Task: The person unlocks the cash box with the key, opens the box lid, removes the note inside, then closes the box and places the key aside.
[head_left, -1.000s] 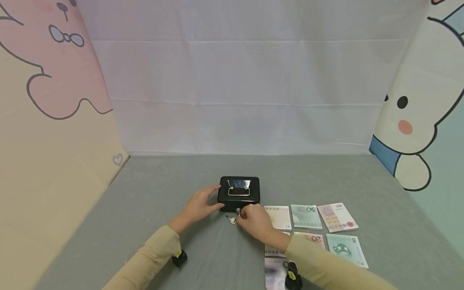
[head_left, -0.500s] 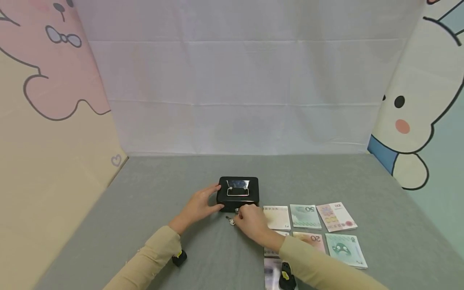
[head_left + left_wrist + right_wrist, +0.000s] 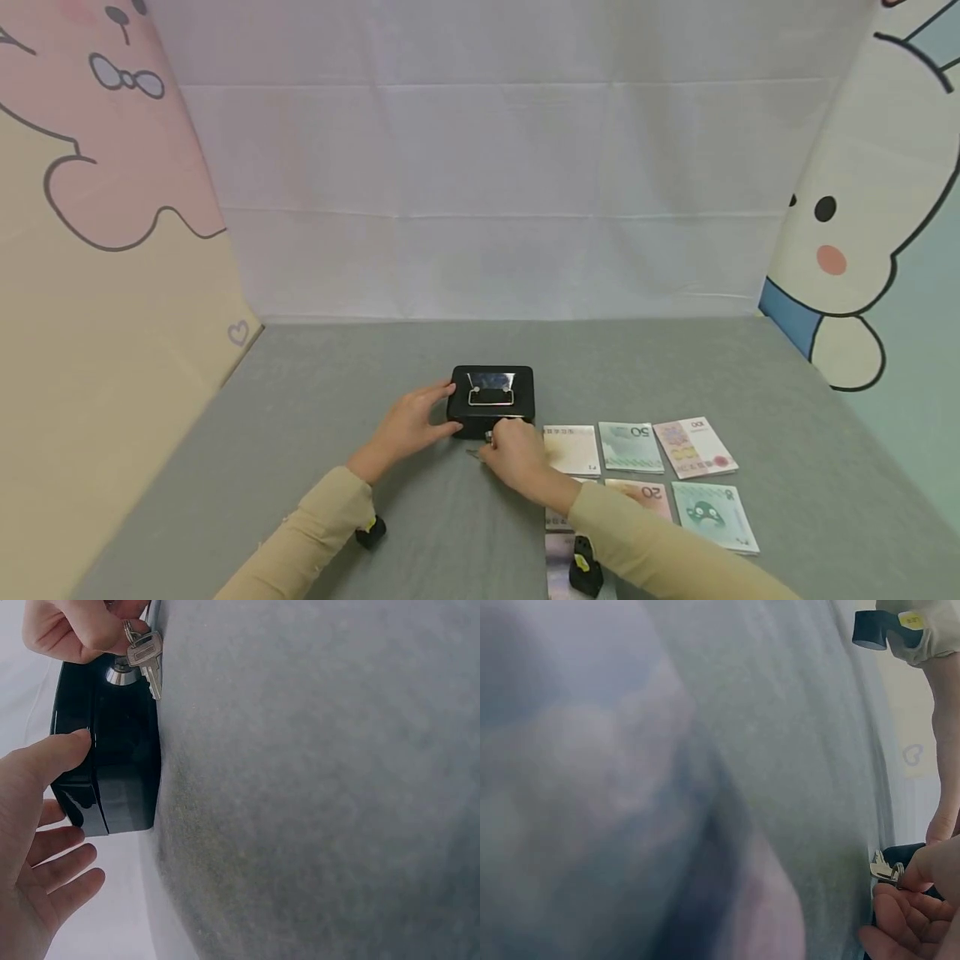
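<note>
A small black cash box [image 3: 491, 408] with a metal handle on its lid stands on the grey table. My left hand [image 3: 412, 425] holds its left end, thumb on the front face and index finger at the side; the other fingers [image 3: 71, 862] are spread loosely. At the front lock [image 3: 122, 673], my right hand [image 3: 517, 454] pinches a key, mostly hidden by the fingers. From its ring dangles a second key [image 3: 147, 660], with its blade pointing down beside the box. The right wrist view also has this hanging key [image 3: 881, 866] next to the curled right fingers.
Several stacks of banknotes lie right of the box, among them a green 50 stack [image 3: 632, 447], a pink stack [image 3: 693, 447] and a green stack [image 3: 716, 517]. The right forearm passes over some. A white cloth wall [image 3: 487, 208] stands behind the table.
My right hand and forearm have shifted slightly left, and the hand has turned at the lock. The hanging key is now more hidden in the head view. My left hand stays on the box.
</note>
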`<state>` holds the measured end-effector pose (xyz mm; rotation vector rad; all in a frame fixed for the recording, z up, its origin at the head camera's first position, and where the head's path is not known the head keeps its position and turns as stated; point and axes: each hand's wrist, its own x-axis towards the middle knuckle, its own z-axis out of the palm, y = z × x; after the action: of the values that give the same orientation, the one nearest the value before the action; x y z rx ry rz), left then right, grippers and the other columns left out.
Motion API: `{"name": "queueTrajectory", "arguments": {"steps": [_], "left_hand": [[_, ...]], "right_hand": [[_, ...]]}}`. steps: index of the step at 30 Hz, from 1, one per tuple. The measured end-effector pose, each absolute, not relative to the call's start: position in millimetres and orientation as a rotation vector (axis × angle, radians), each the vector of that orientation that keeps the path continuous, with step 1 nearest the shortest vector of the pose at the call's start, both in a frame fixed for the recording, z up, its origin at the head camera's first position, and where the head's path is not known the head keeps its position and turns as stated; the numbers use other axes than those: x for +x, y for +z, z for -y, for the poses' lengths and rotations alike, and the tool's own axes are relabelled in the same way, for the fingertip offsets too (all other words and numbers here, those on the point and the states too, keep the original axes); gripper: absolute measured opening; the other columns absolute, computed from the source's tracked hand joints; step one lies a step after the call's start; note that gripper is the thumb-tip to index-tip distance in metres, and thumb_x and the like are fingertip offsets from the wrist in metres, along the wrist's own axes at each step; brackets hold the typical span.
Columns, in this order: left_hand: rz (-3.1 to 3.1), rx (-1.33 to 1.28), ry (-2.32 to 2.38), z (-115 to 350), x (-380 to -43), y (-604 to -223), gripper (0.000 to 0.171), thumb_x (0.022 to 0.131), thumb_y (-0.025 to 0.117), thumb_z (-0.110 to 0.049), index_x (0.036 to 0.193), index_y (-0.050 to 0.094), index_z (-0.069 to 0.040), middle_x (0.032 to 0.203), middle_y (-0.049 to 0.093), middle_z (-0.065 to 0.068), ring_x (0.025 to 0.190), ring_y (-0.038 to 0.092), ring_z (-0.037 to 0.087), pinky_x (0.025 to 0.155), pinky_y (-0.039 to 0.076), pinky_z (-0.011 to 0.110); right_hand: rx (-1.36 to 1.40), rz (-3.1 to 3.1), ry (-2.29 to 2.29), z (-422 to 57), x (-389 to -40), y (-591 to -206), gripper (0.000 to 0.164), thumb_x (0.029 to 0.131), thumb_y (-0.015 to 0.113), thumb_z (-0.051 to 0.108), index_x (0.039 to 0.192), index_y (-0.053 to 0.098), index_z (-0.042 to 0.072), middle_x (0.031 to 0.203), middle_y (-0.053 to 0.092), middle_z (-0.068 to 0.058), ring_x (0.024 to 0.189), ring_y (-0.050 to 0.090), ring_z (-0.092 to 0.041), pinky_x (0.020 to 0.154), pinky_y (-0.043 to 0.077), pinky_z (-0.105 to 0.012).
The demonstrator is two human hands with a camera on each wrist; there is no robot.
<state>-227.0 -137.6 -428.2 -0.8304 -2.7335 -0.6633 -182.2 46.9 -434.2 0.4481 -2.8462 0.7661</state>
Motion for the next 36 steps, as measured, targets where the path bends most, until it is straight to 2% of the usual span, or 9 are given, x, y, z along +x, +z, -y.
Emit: {"name": "queueTrajectory", "arguments": {"steps": [9,17,24,33,36], "left_hand": [[2.732,-0.853,-0.610,139.2,-227.7,-426.4,0.058,0.074,0.075,-0.030,0.122,0.056,-0.002,0.127,0.052,0.015,0.113,0.052,0.029,0.089,0.045,0.042],[2.734,-0.855,-0.611,139.0,-227.0,-424.0,0.059,0.073,0.075,-0.030,0.121,0.057,-0.001,0.126,0.053,0.015,0.112,0.052,0.029,0.089,0.045,0.042],[2.740,-0.854,-0.609,138.3,-226.2,-424.2,0.059,0.073,0.076,-0.030,0.121,0.057,-0.001,0.126,0.053,0.016,0.113,0.052,0.030,0.090,0.045,0.041],[2.685,-0.852,-0.608,138.7,-228.2,-428.8,0.059,0.071,0.077,-0.029,0.119,0.059,0.001,0.124,0.055,0.016,0.111,0.054,0.029,0.088,0.046,0.041],[2.701,-0.852,-0.613,138.0,-228.5,-428.8,0.060,0.072,0.076,-0.030,0.120,0.058,0.000,0.125,0.054,0.015,0.112,0.053,0.029,0.089,0.045,0.041]], "right_hand": [[0.522,2.859,0.615,-46.1,-183.8,-433.2,0.046,0.073,0.064,0.009,0.045,0.030,0.018,0.043,0.021,0.012,0.037,0.023,-0.004,0.036,0.019,-0.019],[0.500,2.837,0.899,-48.5,-183.7,-432.1,0.048,0.072,0.065,0.006,0.041,0.030,0.017,0.038,0.021,0.012,0.034,0.019,-0.002,0.035,0.016,-0.017],[0.537,2.871,0.719,-47.2,-182.9,-428.7,0.047,0.073,0.066,0.007,0.043,0.030,0.016,0.041,0.022,0.011,0.036,0.024,-0.004,0.037,0.019,-0.019],[0.537,2.830,0.975,-50.3,-172.4,-427.4,0.046,0.069,0.061,0.002,0.040,0.029,0.019,0.037,0.020,0.014,0.033,0.018,0.001,0.034,0.014,-0.015],[0.510,2.826,1.060,-53.4,-168.0,-427.2,0.045,0.071,0.063,0.004,0.038,0.034,0.017,0.034,0.026,0.014,0.030,0.023,0.003,0.033,0.015,-0.014]]}}
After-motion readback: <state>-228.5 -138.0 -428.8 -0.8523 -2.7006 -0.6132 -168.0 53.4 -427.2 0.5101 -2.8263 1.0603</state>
